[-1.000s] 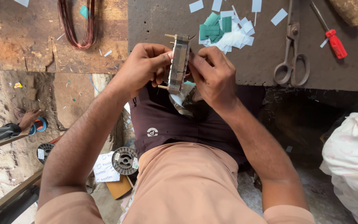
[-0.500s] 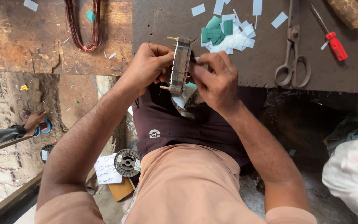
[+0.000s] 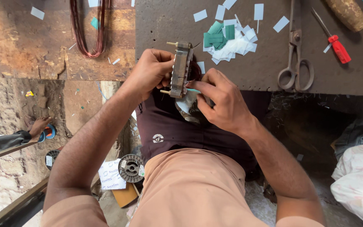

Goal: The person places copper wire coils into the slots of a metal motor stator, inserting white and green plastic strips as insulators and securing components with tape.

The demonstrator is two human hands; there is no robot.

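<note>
1. The left hand grips a laminated metal motor stator by its left side, fingers clenched around the stack's edge, holding it upright over the person's lap at the near edge of the tabletop.
2. The right hand meets the stator from the right; its fingers pinch a thin teal insulation strip against the lower part of the stack.
3. Thin metal pins stick out of the stator at its top left and bottom left corners, and dark reddish winding shows behind its right side.
4. Just beyond the stator, on the dark tabletop, lies a small heap of cut paper slips, green and white, with more white slips scattered around it.
5. To the right of the heap rest a pair of metal scissors, handles toward the person, and a red-handled screwdriver; a wooden handle lies at the top right corner.
6. A coil of copper wire lies on the worn wooden board to the left.
7. On the floor beside the person's left knee sit a grey wire spool and a sheet of white paper.
8. A white bag lies at the right edge.
</note>
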